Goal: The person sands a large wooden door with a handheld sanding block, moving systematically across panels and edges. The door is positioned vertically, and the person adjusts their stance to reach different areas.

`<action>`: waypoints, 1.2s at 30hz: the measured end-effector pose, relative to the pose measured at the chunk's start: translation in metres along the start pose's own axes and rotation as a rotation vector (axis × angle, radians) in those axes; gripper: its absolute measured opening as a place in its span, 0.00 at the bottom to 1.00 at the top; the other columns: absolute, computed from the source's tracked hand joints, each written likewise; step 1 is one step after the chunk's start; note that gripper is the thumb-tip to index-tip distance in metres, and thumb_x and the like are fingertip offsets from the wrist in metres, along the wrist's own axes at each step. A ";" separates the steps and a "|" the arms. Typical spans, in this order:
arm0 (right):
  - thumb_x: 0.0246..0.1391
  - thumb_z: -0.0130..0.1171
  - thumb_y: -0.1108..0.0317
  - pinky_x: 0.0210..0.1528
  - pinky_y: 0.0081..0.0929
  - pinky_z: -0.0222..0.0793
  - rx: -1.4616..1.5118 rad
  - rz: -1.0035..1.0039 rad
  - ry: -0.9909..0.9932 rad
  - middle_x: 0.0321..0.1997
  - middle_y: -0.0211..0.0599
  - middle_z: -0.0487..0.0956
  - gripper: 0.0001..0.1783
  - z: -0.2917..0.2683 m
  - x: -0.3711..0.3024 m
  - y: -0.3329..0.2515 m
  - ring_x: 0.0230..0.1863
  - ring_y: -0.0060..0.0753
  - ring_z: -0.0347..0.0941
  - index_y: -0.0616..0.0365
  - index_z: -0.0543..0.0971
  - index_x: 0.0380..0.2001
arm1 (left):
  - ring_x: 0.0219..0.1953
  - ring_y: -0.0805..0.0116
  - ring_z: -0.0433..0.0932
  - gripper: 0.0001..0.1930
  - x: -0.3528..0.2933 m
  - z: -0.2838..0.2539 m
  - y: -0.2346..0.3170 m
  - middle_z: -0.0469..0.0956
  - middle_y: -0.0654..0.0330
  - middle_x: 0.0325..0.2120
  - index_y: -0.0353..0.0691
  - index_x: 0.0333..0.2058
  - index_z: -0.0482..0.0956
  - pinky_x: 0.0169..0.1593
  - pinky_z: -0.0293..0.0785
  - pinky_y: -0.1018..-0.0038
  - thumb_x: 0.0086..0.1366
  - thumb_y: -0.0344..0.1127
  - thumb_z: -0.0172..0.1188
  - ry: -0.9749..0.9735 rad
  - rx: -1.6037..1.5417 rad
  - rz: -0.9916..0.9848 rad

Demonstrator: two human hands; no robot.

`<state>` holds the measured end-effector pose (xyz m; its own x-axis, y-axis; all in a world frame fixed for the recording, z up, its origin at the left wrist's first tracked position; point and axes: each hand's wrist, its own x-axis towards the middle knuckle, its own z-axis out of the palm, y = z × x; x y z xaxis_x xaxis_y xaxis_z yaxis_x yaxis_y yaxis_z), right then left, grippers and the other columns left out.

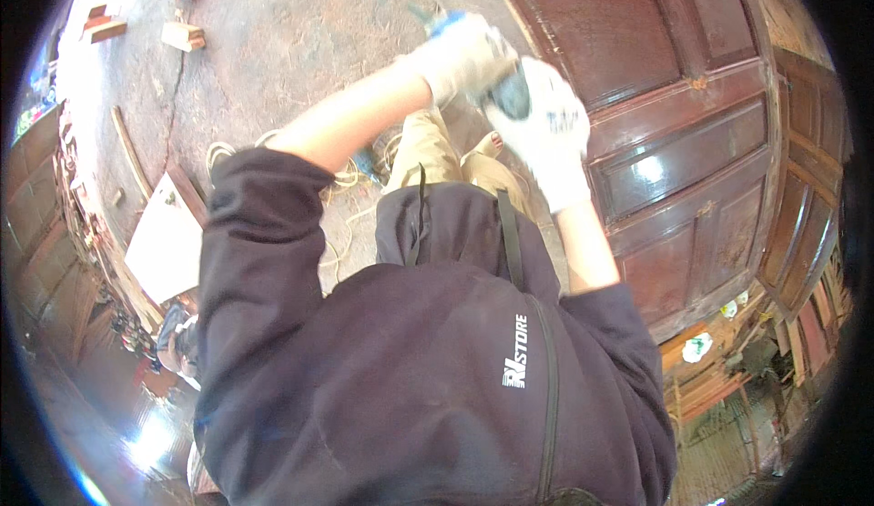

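My left hand (469, 55) and my right hand (551, 114) wear whitish work gloves and are held close together in front of me, beside a dark brown panelled door (601, 32). Between them shows a blurred dark blue-grey object (510, 96), with the fingers of both hands closed round it. Past the left hand's far side sticks out a blue and dark end (437, 23), apparently part of the same object. Motion blur hides its exact kind. Neither hand visibly touches the door.
Pale cord (344, 233) lies looped on the concrete floor (273, 41) by my legs, near a dark blue-green object (367, 162). Wood blocks (184, 36), a thin strip (132, 153) and a white board (168, 233) lie to the left. More panelled doors (806, 178) stand far right.
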<state>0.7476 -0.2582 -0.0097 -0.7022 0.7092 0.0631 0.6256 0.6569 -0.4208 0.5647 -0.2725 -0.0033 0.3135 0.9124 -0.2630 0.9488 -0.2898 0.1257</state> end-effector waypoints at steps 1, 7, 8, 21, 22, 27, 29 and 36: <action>0.41 0.73 0.47 0.56 0.40 0.73 0.004 0.023 -0.003 0.55 0.42 0.78 0.40 -0.009 -0.029 0.006 0.55 0.45 0.76 0.53 0.75 0.56 | 0.34 0.55 0.86 0.07 -0.002 0.010 0.024 0.84 0.52 0.29 0.42 0.31 0.83 0.37 0.81 0.62 0.55 0.36 0.60 0.063 -0.046 0.076; 0.38 0.76 0.47 0.58 0.43 0.71 -0.007 0.089 -0.015 0.55 0.47 0.78 0.42 -0.051 -0.166 0.052 0.55 0.49 0.75 0.56 0.75 0.56 | 0.29 0.64 0.83 0.06 0.000 0.046 0.172 0.81 0.62 0.22 0.44 0.28 0.81 0.33 0.74 0.66 0.51 0.38 0.61 0.152 -0.129 0.209; 0.39 0.76 0.48 0.58 0.43 0.71 -0.020 0.106 -0.024 0.54 0.47 0.78 0.41 -0.056 -0.185 0.059 0.55 0.49 0.75 0.57 0.75 0.55 | 0.27 0.64 0.82 0.05 0.003 0.056 0.194 0.81 0.63 0.21 0.46 0.25 0.82 0.30 0.73 0.64 0.52 0.38 0.61 0.189 -0.076 0.245; 0.40 0.75 0.49 0.56 0.45 0.71 -0.061 0.088 -0.068 0.56 0.50 0.77 0.41 -0.043 -0.096 0.041 0.55 0.54 0.75 0.60 0.74 0.55 | 0.28 0.64 0.83 0.05 0.020 0.033 0.109 0.83 0.63 0.23 0.49 0.27 0.82 0.33 0.77 0.63 0.53 0.39 0.60 0.143 -0.131 0.171; 0.42 0.74 0.49 0.56 0.44 0.72 -0.101 0.060 -0.067 0.54 0.49 0.77 0.39 -0.039 -0.068 0.035 0.54 0.52 0.75 0.60 0.74 0.54 | 0.29 0.64 0.84 0.05 0.023 0.027 0.079 0.83 0.63 0.23 0.49 0.26 0.82 0.33 0.78 0.64 0.53 0.39 0.61 0.156 -0.158 0.136; 0.42 0.73 0.48 0.55 0.42 0.73 -0.015 0.004 -0.017 0.52 0.44 0.78 0.38 -0.004 0.085 -0.012 0.54 0.47 0.76 0.56 0.75 0.53 | 0.31 0.62 0.86 0.06 0.030 0.000 -0.077 0.84 0.60 0.25 0.48 0.26 0.82 0.33 0.80 0.64 0.56 0.40 0.60 0.099 -0.078 0.090; 0.42 0.72 0.46 0.52 0.42 0.73 -0.017 -0.017 0.015 0.51 0.40 0.78 0.37 0.008 0.138 -0.031 0.53 0.45 0.77 0.53 0.74 0.52 | 0.32 0.60 0.86 0.05 0.032 -0.019 -0.134 0.85 0.61 0.28 0.52 0.31 0.83 0.34 0.81 0.63 0.57 0.41 0.60 0.028 -0.016 0.044; 0.43 0.71 0.46 0.48 0.42 0.75 -0.062 0.131 -0.005 0.45 0.36 0.78 0.30 0.029 0.250 -0.077 0.48 0.43 0.78 0.47 0.72 0.45 | 0.41 0.59 0.86 0.10 0.046 -0.063 -0.238 0.86 0.60 0.35 0.55 0.39 0.85 0.42 0.81 0.62 0.59 0.41 0.63 -0.060 0.091 -0.105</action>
<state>0.5140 -0.1385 0.0124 -0.6144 0.7890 0.0067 0.7320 0.5731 -0.3684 0.3508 -0.1432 0.0144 0.2111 0.9212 -0.3269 0.9753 -0.2208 0.0074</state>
